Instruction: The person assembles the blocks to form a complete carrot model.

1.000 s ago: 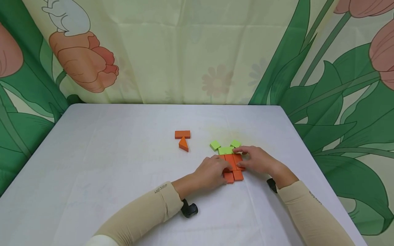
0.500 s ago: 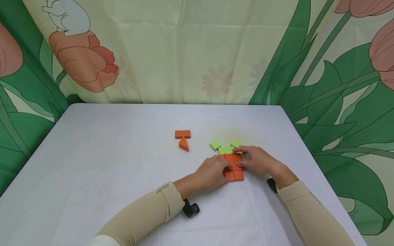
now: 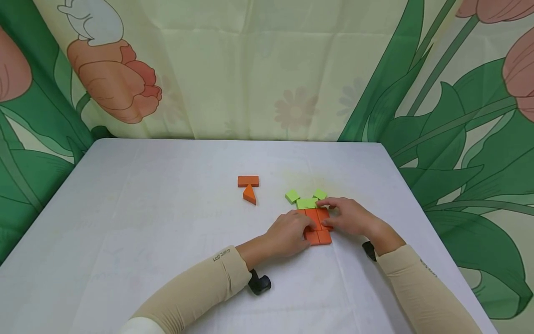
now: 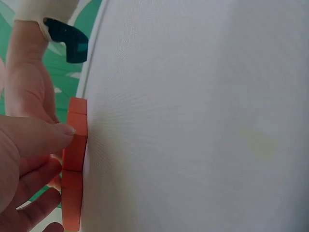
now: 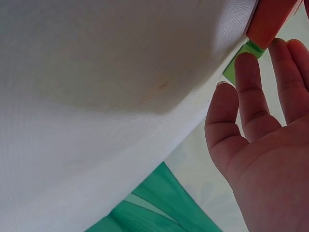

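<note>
- We are looking down, in the head view, at a white table (image 3: 167, 241) with a flowered curtain (image 3: 258, 69) hanging behind it across the upper half of the frame.
- Right of centre, we are seeing a cluster of orange blocks (image 3: 317, 225) lying flat and edge to edge, with both hands closing in on it from the two sides.
- The left hand (image 3: 288, 234) is resting on the left edge of the cluster; in the left wrist view its fingers (image 4: 43, 137) are lying fairly straight, with one fingertip pressing against the side of the orange blocks (image 4: 75, 164) at the lower left of that frame.
- The right hand (image 3: 348, 215) is lying on the right edge of the cluster; in the right wrist view its fingers (image 5: 251, 92) are stretched out and slightly spread, gripping nothing, with the tips reaching the blocks at the upper right of that frame.
- Just above the cluster in the head view, we are noting three green blocks (image 3: 306, 200): one wide piece touching the top of the orange ones and two small squares tilted at its upper corners.
- Well to the left of the hands, near the middle of the frame, an orange bar (image 3: 248, 181) is lying with an orange wedge (image 3: 250, 194) just below it.
- Both forearms are wearing beige sleeves (image 3: 200, 287), entering from the bottom edge, each with a black wrist camera (image 3: 259, 282).
</note>
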Tool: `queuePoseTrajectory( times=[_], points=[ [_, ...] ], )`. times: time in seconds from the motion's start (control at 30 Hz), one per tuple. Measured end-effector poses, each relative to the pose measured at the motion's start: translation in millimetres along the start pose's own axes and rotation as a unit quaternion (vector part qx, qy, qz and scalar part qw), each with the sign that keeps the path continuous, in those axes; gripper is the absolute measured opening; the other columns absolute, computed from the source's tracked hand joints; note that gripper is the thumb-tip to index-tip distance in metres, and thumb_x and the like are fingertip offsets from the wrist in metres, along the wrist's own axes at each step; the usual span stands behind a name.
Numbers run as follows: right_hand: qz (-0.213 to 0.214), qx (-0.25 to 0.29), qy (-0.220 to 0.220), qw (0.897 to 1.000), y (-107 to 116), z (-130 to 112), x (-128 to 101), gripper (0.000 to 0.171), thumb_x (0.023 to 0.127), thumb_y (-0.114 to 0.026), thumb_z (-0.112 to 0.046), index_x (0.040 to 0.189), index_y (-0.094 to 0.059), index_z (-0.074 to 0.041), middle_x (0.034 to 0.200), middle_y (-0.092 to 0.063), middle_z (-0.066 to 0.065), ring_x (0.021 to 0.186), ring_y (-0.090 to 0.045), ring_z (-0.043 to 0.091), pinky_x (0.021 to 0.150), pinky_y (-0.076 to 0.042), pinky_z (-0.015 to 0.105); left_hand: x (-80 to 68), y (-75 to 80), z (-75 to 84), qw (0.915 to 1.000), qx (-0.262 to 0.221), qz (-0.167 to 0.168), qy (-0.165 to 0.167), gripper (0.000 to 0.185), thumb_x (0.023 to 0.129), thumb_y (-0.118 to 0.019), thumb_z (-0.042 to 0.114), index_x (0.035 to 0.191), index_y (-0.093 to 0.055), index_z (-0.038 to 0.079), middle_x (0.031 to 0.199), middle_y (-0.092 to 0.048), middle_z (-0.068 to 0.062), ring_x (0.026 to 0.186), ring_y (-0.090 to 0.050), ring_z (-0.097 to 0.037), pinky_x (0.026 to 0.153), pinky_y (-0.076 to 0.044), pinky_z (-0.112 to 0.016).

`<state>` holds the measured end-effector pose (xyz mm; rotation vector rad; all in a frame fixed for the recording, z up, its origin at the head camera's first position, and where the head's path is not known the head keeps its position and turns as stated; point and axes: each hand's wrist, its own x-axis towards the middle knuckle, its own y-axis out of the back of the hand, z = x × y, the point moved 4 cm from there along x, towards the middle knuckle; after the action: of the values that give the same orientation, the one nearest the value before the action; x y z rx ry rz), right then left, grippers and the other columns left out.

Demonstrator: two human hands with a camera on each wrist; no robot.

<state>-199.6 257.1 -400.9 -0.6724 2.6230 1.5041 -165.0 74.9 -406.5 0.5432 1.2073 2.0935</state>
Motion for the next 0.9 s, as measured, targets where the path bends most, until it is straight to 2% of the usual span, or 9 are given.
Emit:
queuePoseTrajectory(
  times=[0.2,0.43,0.5,0.77,0.9],
  points=[
    [0.001,0.003,0.002,1.0,0.4,-0.2,0.5,0.049,0.091,-0.074,-0.02,0.136,-0.061,-0.009,0.133,-0.059,0.017,0.12,-0.052,0.038,0.1,-0.042,0.055,-0.1,1.4,2.4,0.9999,0.009,-0.004,0.005,0.03,0.091,-0.075,0.019,0.12,-0.071,0.014,0.112,-0.068,0.006,0.12,-0.052,-0.021,0.092,-0.046,-0.033],
    [0.001,0.005,0.008,1.0,1.0,-2.5,-1.1,0.049,0.091,-0.075,-0.02,0.136,-0.061,-0.009,0.132,-0.06,0.016,0.119,-0.052,0.038,0.099,-0.043,0.055,-0.6,8.7,-3.3,0.9995,-0.024,-0.014,0.018,0.036,0.09,-0.076,0.023,0.124,-0.068,0.013,0.108,-0.065,0.006,0.107,-0.053,-0.014,0.09,-0.046,-0.028],
    [0.003,0.005,0.009,1.0,1.0,-2.7,-0.8,0.048,0.09,-0.075,-0.02,0.135,-0.062,-0.009,0.13,-0.061,0.016,0.119,-0.053,0.038,0.099,-0.043,0.054,-1.0,13.6,-8.4,0.9993,-0.03,-0.01,0.023,0.039,0.09,-0.076,0.024,0.126,-0.067,0.012,0.11,-0.065,0.005,0.109,-0.054,-0.014,0.092,-0.046,-0.028],
    [-0.003,0.001,-0.008,1.0,0.0,-3.2,-0.8,0.05,0.091,-0.075,-0.021,0.137,-0.061,-0.009,0.131,-0.059,0.018,0.12,-0.051,0.039,0.1,-0.042,0.057,-9.1,54.1,-36.8,0.9978,-0.038,0.014,0.054,0.044,0.092,-0.074,0.022,0.133,-0.062,0.009,0.133,-0.061,-0.005,0.129,-0.048,-0.024,0.105,-0.042,-0.039],
    [-0.005,0.001,-0.013,1.0,0.1,-2.5,-1.1,0.051,0.091,-0.075,-0.02,0.138,-0.06,-0.009,0.131,-0.058,0.019,0.121,-0.051,0.039,0.101,-0.042,0.057,-12.0,77.6,-56.4,0.9964,-0.037,0.025,0.071,0.047,0.093,-0.073,0.021,0.136,-0.06,0.008,0.137,-0.058,-0.006,0.132,-0.046,-0.026,0.107,-0.04,-0.04]
  ],
)
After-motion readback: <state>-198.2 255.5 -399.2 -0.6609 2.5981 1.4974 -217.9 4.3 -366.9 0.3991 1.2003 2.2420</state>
